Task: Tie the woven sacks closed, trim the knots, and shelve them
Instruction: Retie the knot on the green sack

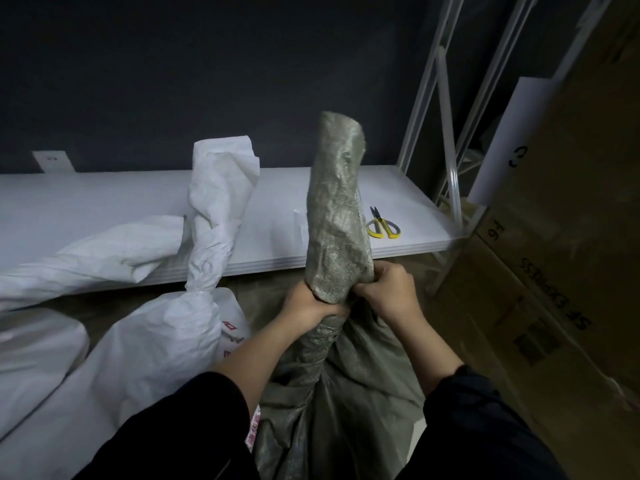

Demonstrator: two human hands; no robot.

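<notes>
Both the left hand and the right hand are gripping the green sack's twisted neck, which is standing upright, pointing at the shelf.

The sack is grey-green with a fine woven sheen; its neighbour sack is white with red print. Scissors have yellow-and-grey handles. The shelf is white, the boxes brown.

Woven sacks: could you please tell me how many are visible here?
3: the grey-green woven sack at centre; a white woven sack with a twisted neck left of it; a second white woven sack at far left. More may be hidden.
</notes>
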